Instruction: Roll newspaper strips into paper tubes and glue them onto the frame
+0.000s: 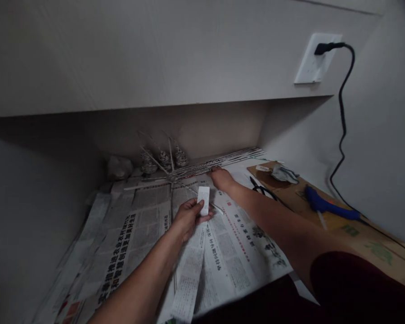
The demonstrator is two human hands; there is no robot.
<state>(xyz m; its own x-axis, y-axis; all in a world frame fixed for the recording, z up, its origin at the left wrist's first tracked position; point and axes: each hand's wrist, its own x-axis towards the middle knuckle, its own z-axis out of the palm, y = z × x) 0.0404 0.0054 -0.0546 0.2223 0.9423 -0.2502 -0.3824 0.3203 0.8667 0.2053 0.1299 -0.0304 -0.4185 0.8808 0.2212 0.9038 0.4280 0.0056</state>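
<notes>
My left hand [191,217] is closed on a newspaper strip [189,274], thumb on top. The strip's upper end stands up past the fingers, and its long tail hangs down toward the front edge. Further back, my right hand [222,178] rests at the near side of a bundle of thin rolled paper sticks [238,157]. Its fingers are curled together, and what they pinch, if anything, is hidden. To the left, several paper sticks cross at a joint [171,178] and spread out like spokes over the newspaper sheets [148,225].
Three woven paper pieces [164,158] stand at the back beside a crumpled bag [119,168]. On the right, a brown board [337,234] carries a blue glue gun [330,204], with black-handled scissors [261,188] nearby. A black cord [340,108] runs from the wall socket [315,58].
</notes>
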